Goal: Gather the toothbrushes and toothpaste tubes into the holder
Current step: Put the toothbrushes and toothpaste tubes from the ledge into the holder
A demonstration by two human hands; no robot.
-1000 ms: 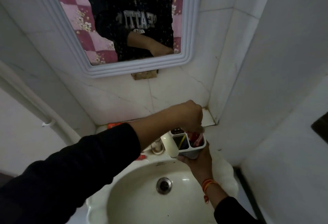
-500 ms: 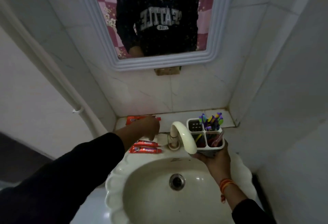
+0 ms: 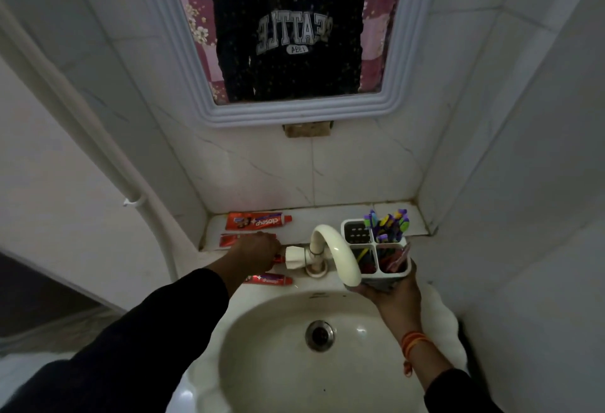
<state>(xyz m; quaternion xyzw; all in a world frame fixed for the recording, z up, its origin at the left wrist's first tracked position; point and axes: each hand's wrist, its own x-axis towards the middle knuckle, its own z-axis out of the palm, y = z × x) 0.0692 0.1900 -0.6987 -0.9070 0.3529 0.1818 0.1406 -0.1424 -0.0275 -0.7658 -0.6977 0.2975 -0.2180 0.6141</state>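
Note:
My right hand (image 3: 391, 293) grips the white four-compartment holder (image 3: 358, 236) from below, at the sink's right rim beside the tap. Purple, yellow and green toothbrushes (image 3: 388, 222) stand in its back right compartment; red items fill the front two. My left hand (image 3: 257, 249) lies knuckles-up left of the tap, fingers curled on a red toothpaste tube (image 3: 279, 259) whose end pokes out. It partly covers a second tube (image 3: 229, 239). A third tube (image 3: 258, 220) lies on the back ledge. Another tube (image 3: 268, 279) rests on the sink rim.
The cream tap (image 3: 334, 252) arches between my hands and hides part of the holder. The sink basin (image 3: 262, 330) with its drain lies below. A framed mirror (image 3: 397, 52) hangs above the tiled ledge. Walls close in on the right; a white pipe (image 3: 108, 157) runs down the left.
My left hand left the holder, crossed to the tubes left of the tap and now has dropped onto one. The right hand keeps holding the holder. The view has shifted left.

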